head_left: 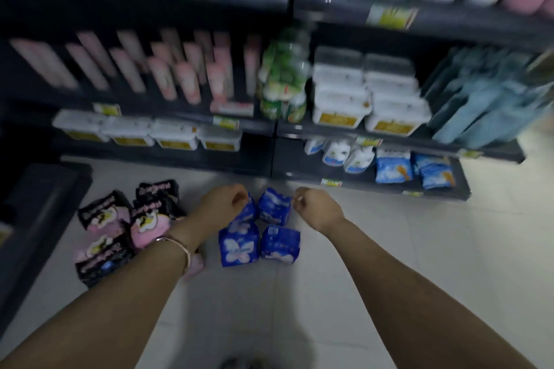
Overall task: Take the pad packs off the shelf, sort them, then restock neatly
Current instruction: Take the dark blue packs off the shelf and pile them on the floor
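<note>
Where shelves (257,156) end, blue packs (239,244) (four) dot tiles (419,249).

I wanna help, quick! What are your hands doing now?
Left hand: curled over the back-left blue pack; a grip cannot be told.
Right hand: curled beside the back-right blue pack; a grip cannot be told.

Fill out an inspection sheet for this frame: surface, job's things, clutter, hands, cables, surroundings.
Surface: pale tiled floor.
Job's things: four blue pad packs in a two-by-two block on the floor; black-and-pink pad packs piled to their left.
Clutter: nothing seen.
Hands: left hand and right hand curled at the two far blue packs; too blurred to tell whether they grip.
Cables: nothing seen.
Surroundings: dark shelves stocked with white tubs, pink packs and green bottles, all blurred.
</note>
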Motion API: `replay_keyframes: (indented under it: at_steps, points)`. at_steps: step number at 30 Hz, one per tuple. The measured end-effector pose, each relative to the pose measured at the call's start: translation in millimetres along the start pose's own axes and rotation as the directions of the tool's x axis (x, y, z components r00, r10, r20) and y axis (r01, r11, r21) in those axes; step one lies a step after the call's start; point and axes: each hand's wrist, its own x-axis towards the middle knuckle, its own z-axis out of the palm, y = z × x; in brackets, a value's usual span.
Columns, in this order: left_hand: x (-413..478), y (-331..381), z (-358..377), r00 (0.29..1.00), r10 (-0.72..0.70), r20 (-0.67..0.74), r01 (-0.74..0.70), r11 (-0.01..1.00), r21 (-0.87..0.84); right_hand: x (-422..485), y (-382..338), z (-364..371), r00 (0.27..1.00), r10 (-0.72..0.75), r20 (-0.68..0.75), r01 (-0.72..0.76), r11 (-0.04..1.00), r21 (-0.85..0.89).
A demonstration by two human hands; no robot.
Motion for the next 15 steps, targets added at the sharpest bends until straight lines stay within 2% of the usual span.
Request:
replay_keyframes:
  at_steps: [3, 6, 11, 15]
  points:
    - [-31, 73, -87, 0.994, 0.104, -0.011, -0.102, 0.988, 0.113, -42, -41, -100, 0.993, -0.102, -0.065, 0.097, 0.992, -0.086]
    - [-58, 147, -172, 0.971, 0.217, -0.098, -0.193, 0.958, 0.212, -85, -81, -198, 0.96, -0.22, -0.171, 0.194, 0.968, -0.156]
    - [-102, 258, -276, 0.874, 0.382, -0.301, -0.292, 0.907, 0.303, -150, -138, -326, 0.861, -0.356, -0.363, 0.289, 0.93, -0.226]
    - [-135, 315, -324, 0.811, 0.451, -0.372, -0.333, 0.88, 0.339, -195, -166, -391, 0.756, -0.442, -0.482, 0.349, 0.896, -0.274]
